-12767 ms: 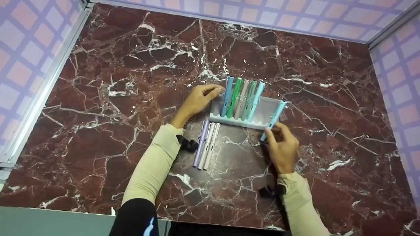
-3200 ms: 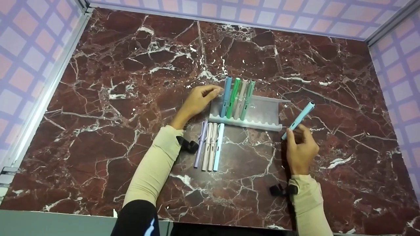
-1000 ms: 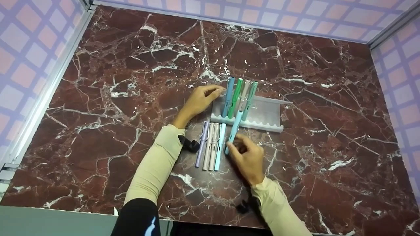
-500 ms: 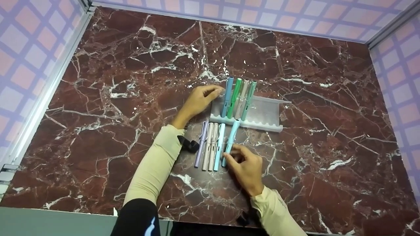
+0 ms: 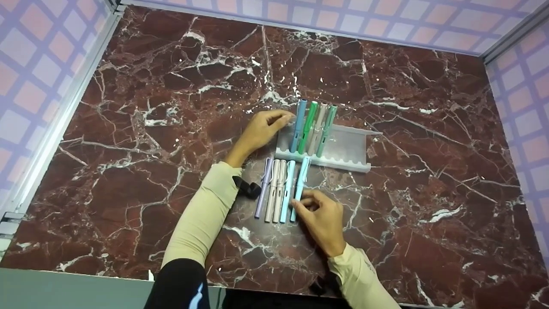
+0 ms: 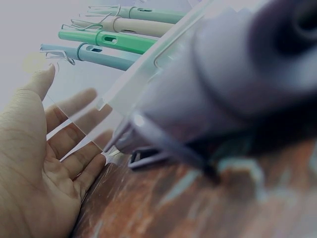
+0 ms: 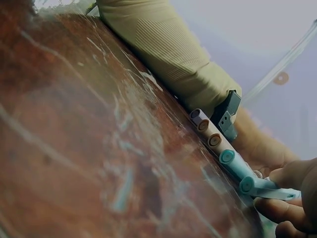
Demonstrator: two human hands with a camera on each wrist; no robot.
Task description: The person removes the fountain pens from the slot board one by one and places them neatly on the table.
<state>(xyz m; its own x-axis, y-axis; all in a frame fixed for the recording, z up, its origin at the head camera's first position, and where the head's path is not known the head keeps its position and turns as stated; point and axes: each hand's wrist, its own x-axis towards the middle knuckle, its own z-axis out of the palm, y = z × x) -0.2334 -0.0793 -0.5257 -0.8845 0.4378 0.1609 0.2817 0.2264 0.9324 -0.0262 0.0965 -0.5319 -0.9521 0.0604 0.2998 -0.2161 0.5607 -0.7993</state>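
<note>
My left hand [image 5: 260, 130] holds the left edge of a clear pen stand [image 5: 348, 143]; through the panel its fingers [image 6: 74, 136] show behind, the thumb at the edge. My right hand [image 5: 322, 216] pinches a light blue pen [image 5: 301, 180] between thumb and fingers, its cap end toward the stand. That pen lies low beside a row on the table: a second light blue pen [image 5: 287, 193], two beige-grey pens [image 5: 274, 193] and a purple pen [image 5: 263, 189]. Upright in the stand's left half lean a blue pen [image 5: 298, 126], a green pen [image 5: 307, 128], a taupe pen [image 5: 316, 131] and a grey-green pen [image 5: 327, 131].
Notched slots [image 5: 343, 163] run along the stand's front, bare on the right half. The marbled table [image 5: 171, 86] is bounded by patterned panels [image 5: 407, 21] at the back and sides. A purple pen [image 6: 218, 79] looms large and blurred in the left wrist view.
Over the earlier frames, one light blue pen left the stand for the table row. My right hand has since brought the other from the stand's right and lowered it beside it. Left hand unmoved.
</note>
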